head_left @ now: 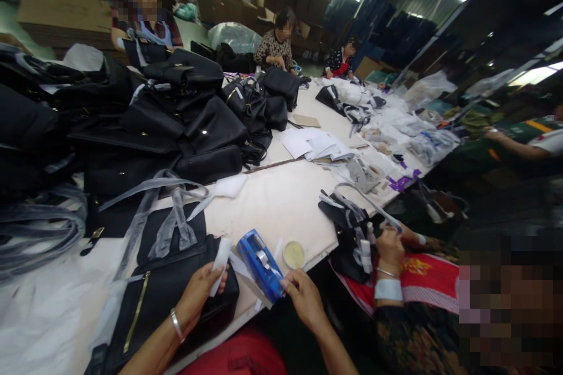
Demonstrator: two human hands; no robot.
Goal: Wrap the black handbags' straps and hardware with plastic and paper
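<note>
My left hand [197, 296], with a silver bangle on the wrist, rests on a black handbag [162, 293] with a gold zip and pinches a white strip of tape or paper [220, 263]. My right hand [303, 299] touches the near end of a blue tape dispenser [259, 263] that lies on the white table [272, 199]. The fingers of the right hand are curled against the dispenser's tip. A small round yellowish tin [294, 254] sits just beyond the dispenser.
A heap of black handbags [176, 111] fills the left of the table. Loose papers [312, 143] lie mid-table. A person at my right [389, 252] handles a black bag with wrapped straps. Other people sit at the far end and right side.
</note>
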